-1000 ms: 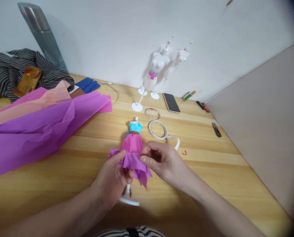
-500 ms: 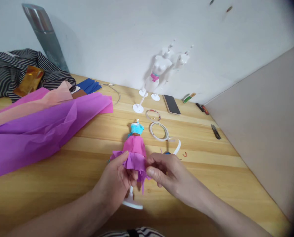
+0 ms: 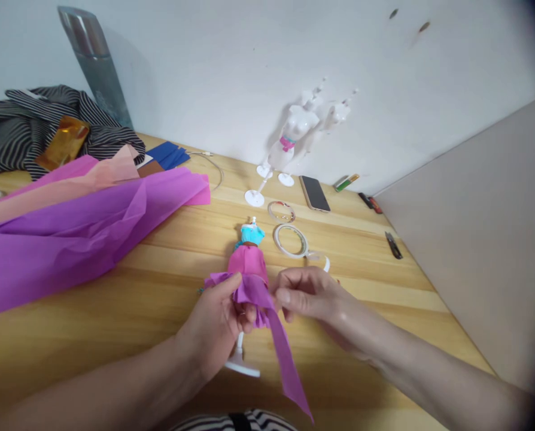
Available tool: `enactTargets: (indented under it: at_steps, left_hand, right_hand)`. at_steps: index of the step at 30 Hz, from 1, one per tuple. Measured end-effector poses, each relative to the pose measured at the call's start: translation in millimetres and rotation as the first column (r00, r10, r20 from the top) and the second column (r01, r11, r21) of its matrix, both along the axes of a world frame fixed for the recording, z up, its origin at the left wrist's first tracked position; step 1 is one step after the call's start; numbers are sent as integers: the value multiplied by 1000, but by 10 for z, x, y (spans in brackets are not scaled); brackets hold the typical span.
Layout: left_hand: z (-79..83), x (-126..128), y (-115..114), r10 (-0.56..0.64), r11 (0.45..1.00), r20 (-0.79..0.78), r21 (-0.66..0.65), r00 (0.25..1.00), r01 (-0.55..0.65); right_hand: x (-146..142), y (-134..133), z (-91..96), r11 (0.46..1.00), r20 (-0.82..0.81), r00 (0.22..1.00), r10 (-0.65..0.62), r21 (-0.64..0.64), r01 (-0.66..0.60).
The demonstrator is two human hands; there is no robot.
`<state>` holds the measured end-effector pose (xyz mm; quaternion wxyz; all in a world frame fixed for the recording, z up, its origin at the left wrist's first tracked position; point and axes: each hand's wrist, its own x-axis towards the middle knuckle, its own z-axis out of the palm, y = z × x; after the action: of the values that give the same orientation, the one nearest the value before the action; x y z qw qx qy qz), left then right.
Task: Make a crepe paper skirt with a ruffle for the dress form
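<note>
A miniature mannequin (image 3: pixel 249 233) on a white stand leans towards me, dressed in a turquoise top and a pink skirt (image 3: pixel 248 263). Purple crepe paper strip (image 3: pixel 283 353) is ruffled across the skirt's lower part, its long loose end hanging down to the right. My left hand (image 3: pixel 220 308) is closed around the skirt, thumb pressing the purple ruffle from the front. At the ruffle's right edge my right hand (image 3: pixel 306 293) is closed in a pinch on the purple strip; its fingertips are partly hidden. The white stand base (image 3: pixel 243 368) shows below my left hand.
Purple crepe paper sheets (image 3: pixel 92 233) spread over the left. Behind stand white mannequins (image 3: pixel 294 126), a phone (image 3: pixel 315 193) and a tape roll (image 3: pixel 291 240). A cutter knife (image 3: pixel 393 245) lies to the right. A striped cloth (image 3: pixel 7 131) and tall bottle (image 3: pixel 97 66) are back left.
The purple strip's loose end has swung out and now hangs long towards the lower right. My right hand has shifted slightly right; my left hand keeps its hold.
</note>
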<state>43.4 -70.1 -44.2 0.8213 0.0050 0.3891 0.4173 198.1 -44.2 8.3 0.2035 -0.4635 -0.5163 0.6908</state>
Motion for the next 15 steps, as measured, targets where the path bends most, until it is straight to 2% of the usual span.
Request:
enactTargets:
  at_steps: [4, 7, 11, 13, 15]
  left_hand:
    - [98, 41, 78, -84, 993, -44, 80, 996, 87]
    - [172, 90, 168, -140, 979, -74, 136, 987, 149]
    - [192, 151, 242, -66, 993, -127, 94, 990, 78]
    - [177, 171, 239, -25, 997, -132, 74, 991, 35]
    - [164, 185, 217, -23, 998, -134, 59, 991, 31]
  right_hand:
    - [1, 44, -17, 971, -95, 977, -189, -168, 171]
    - [-15, 105, -9, 956, -70, 972, -226, -209, 207]
    - [13, 199, -39, 940, -7, 958, -287, -196, 280]
    - [41, 241, -53, 937, 28, 947, -321, -137, 322]
    - [67, 276, -47, 951, 76, 950, -303, -38, 307]
